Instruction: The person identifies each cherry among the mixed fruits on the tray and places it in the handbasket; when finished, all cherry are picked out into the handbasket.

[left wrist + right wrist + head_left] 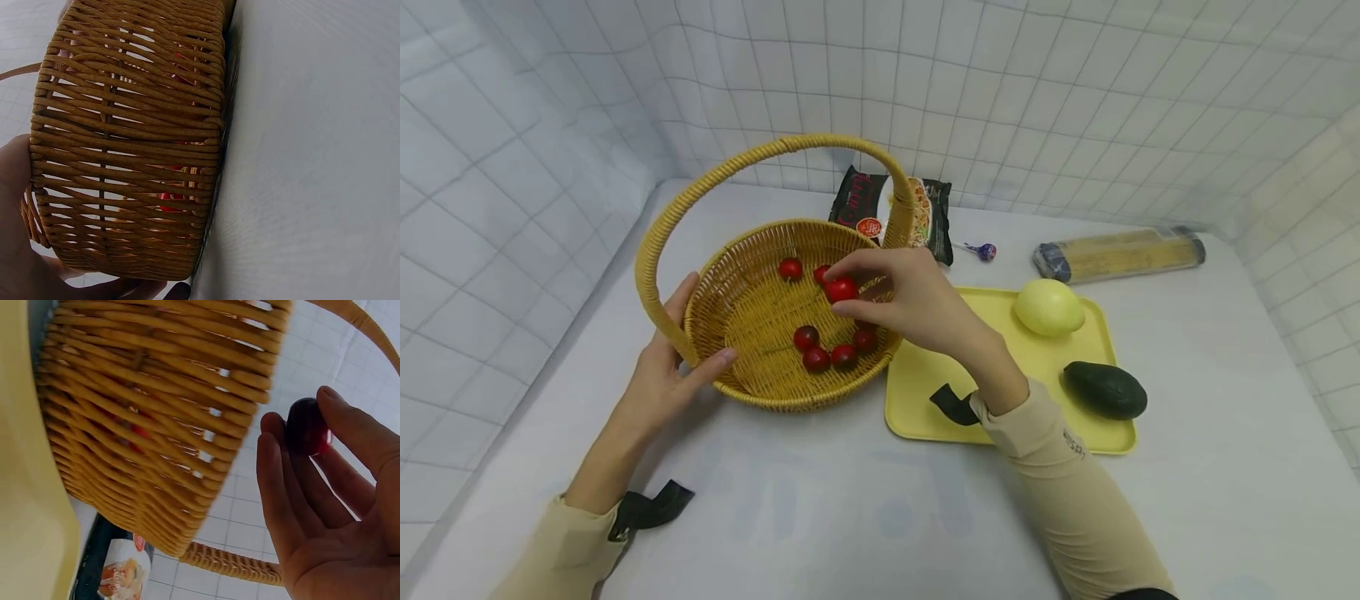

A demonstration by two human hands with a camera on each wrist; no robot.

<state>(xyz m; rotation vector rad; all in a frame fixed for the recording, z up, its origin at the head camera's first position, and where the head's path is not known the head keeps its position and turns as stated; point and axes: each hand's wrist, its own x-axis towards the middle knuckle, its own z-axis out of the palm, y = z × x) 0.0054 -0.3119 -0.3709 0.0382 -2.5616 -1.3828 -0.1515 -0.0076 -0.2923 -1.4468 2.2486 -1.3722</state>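
Note:
A round wicker basket (775, 400) with a tall arched handle (658, 225) stands on the white table. My left hand (662, 375) grips its left side by the foot of the handle, thumb over the rim and fingers along the outside. Over the basket's right part, my right hand (917, 304) pinches a small, round, glossy red fruit (841, 289) between thumb and fingertips. The right wrist view shows this fruit (307, 427) above the rim, dark on one side. Several similar fruits (816, 360) lie inside, mostly toward the front right.
Right of the basket, a yellow tray (917, 417) bears a pale yellow-green fruit (1049, 307) and a dark green avocado (1105, 389). Behind are a black noodle packet (936, 221), a lollipop (985, 251) and a long pack of dry noodles (1123, 255). Tiled-pattern walls enclose the table.

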